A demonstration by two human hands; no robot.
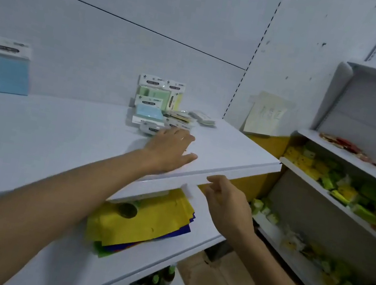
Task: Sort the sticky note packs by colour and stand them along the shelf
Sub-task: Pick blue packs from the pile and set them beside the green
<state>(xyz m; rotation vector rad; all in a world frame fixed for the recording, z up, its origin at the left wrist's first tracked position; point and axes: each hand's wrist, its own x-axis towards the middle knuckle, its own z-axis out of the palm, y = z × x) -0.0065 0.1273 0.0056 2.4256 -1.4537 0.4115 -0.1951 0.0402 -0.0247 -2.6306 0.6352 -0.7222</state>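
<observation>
White shelf (56, 144): one blue pack (3, 72) stands far left against the wall. Mixed pile (160, 107) of packs mid-shelf, some upright, some flat. Left hand (167, 151) flat, fingers straight, tips at pile's near edge. Right hand (226, 202) loosely curled, empty, by shelf's front lip.

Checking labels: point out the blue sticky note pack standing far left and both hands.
blue sticky note pack (3, 71), head view, blue front face.
left hand (168, 150), head view, back of hand.
right hand (227, 203), head view, back of hand.
</observation>
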